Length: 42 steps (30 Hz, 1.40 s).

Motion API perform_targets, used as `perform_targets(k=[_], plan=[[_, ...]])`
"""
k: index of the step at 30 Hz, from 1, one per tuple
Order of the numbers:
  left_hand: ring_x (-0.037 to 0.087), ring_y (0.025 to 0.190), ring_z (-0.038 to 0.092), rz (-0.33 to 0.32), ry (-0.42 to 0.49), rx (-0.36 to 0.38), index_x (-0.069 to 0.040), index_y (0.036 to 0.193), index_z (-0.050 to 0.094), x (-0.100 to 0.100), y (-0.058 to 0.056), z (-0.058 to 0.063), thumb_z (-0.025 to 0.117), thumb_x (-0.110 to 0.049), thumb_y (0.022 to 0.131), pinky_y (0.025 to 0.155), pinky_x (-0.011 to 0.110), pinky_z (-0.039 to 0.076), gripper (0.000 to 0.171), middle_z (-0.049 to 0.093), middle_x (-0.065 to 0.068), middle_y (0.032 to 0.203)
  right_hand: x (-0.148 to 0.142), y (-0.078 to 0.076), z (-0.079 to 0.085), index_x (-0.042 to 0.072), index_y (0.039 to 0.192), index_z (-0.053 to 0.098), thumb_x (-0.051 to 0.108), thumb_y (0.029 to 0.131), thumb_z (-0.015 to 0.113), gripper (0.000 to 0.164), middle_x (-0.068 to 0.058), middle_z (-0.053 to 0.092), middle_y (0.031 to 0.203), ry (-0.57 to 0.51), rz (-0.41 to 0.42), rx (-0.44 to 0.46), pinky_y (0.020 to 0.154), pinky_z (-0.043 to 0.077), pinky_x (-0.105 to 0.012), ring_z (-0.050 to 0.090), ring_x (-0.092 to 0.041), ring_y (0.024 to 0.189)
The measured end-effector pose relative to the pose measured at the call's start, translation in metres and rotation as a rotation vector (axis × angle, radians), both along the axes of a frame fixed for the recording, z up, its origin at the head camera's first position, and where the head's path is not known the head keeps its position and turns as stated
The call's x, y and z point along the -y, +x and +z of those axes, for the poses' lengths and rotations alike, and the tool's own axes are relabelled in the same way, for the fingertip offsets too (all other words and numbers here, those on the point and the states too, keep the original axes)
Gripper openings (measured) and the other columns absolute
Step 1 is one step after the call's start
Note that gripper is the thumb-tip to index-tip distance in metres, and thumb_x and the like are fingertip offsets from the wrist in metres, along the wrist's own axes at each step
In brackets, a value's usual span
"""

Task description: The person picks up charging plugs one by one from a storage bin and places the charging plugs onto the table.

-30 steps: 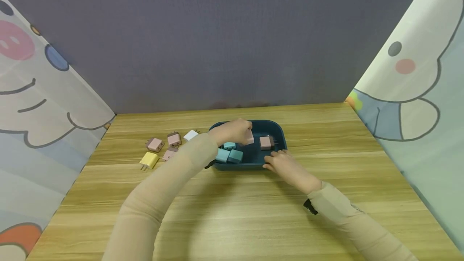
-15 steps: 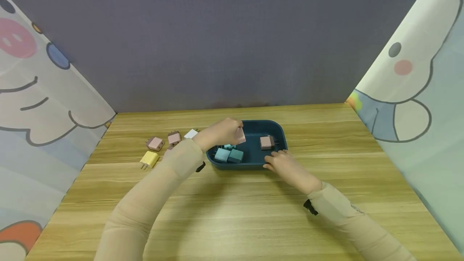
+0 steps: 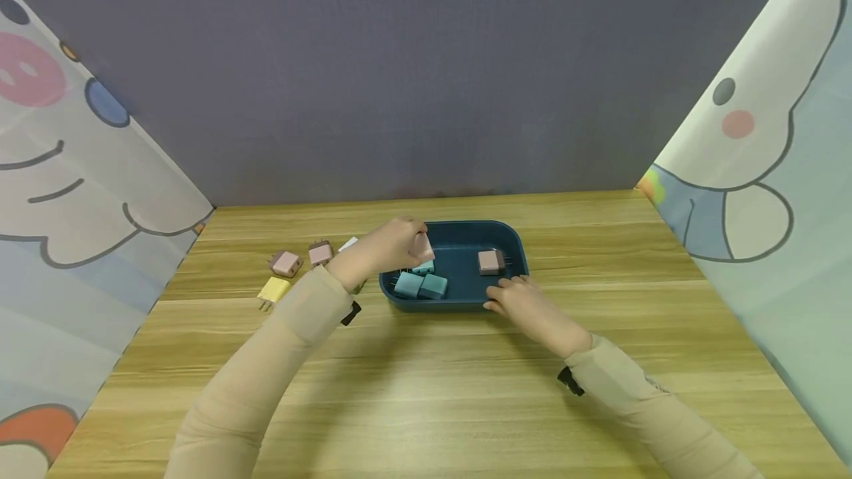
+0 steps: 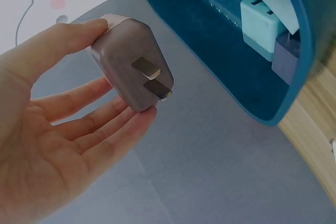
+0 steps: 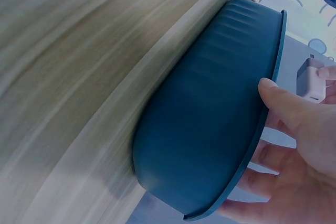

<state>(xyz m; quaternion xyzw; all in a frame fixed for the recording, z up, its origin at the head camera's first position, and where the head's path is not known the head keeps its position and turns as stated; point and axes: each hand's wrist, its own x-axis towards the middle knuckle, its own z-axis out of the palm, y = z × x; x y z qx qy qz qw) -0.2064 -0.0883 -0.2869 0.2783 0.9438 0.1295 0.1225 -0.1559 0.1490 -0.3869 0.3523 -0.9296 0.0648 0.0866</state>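
Held pink charger (image 3: 422, 248) farther left

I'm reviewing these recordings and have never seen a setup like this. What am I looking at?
No machine here: these are a person's two bare hands. The wide view comes from a head-worn camera looking forward and down; the close-ups come from a camera on each wrist. A dark blue, rounded, plastic-looking tray stands on the wood-grain table, holding turquoise block-shaped charger plugs and a pink-and-brown one. Left of the tray lie a yellow plug, pink-and-brown plugs and a partly hidden white block. The left hand pinches another pink-and-brown plug with two metal prongs above the tray; the right hand grips the tray's rim.
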Motion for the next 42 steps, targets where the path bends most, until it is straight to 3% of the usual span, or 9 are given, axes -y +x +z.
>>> perform_targets(k=[7, 18, 24, 28, 37, 42], plan=[[0.024, 0.096, 0.055, 0.043, 0.015, -0.008, 0.002, 0.124, 0.046, 0.012, 0.005, 0.0, 0.063, -0.02, 0.082, 0.074, 0.032, 0.048, 0.05, 0.053, 0.016, 0.116, 0.0, 0.0, -0.001, 0.012, 0.073, 0.056, 0.022, 0.081, 0.063, 0.015, -0.002, 0.055, 0.067, -0.002, 0.0, -0.005, 0.064, 0.045, -0.039, 0.054, -0.017, 0.061], [0.026, 0.095, 0.055, 0.057, 0.031, -0.043, 0.005, 0.122, 0.046, 0.027, 0.015, 0.007, 0.064, -0.017, 0.08, 0.073, 0.032, 0.048, 0.051, 0.053, 0.02, 0.113, 0.0, 0.0, -0.001, 0.012, 0.072, 0.056, 0.022, 0.081, 0.063, 0.015, -0.001, 0.054, 0.067, -0.008, -0.002, -0.003, 0.065, 0.045, -0.039, 0.053, -0.017, 0.061], [0.021, 0.079, 0.056, 0.074, 0.044, -0.045, 0.005, 0.12, 0.047, 0.035, 0.021, 0.01, 0.066, -0.015, 0.079, 0.066, 0.03, 0.047, 0.05, 0.055, 0.017, 0.104, 0.0, 0.0, 0.0, 0.012, 0.073, 0.057, 0.022, 0.081, 0.063, 0.014, -0.002, 0.055, 0.067, -0.011, -0.005, -0.003, 0.065, 0.045, -0.04, 0.054, -0.017, 0.061], [0.017, 0.072, 0.054, 0.069, 0.05, -0.069, 0.005, 0.118, 0.049, 0.04, 0.024, 0.008, 0.067, -0.017, 0.079, 0.063, 0.029, 0.046, 0.048, 0.055, 0.016, 0.1, 0.0, 0.0, 0.0, 0.012, 0.073, 0.057, 0.022, 0.081, 0.063, 0.014, -0.002, 0.055, 0.068, -0.01, -0.005, 0.002, 0.066, 0.045, -0.04, 0.054, -0.018, 0.061], [0.022, 0.079, 0.056, 0.085, 0.047, -0.123, 0.006, 0.117, 0.051, 0.054, 0.03, 0.002, 0.068, -0.015, 0.077, 0.069, 0.033, 0.047, 0.048, 0.056, 0.017, 0.101, 0.0, 0.0, 0.0, 0.012, 0.074, 0.058, 0.022, 0.081, 0.063, 0.013, -0.002, 0.055, 0.069, -0.012, -0.001, -0.003, 0.069, 0.046, -0.042, 0.055, -0.018, 0.062], [0.019, 0.071, 0.053, 0.103, 0.03, -0.129, 0.005, 0.118, 0.05, 0.06, 0.031, 0.0, 0.068, -0.016, 0.077, 0.063, 0.032, 0.045, 0.05, 0.055, 0.016, 0.101, 0.0, 0.0, -0.001, 0.012, 0.073, 0.057, 0.022, 0.081, 0.063, 0.014, -0.001, 0.055, 0.068, -0.007, -0.004, -0.006, 0.066, 0.045, -0.039, 0.053, -0.017, 0.061]])
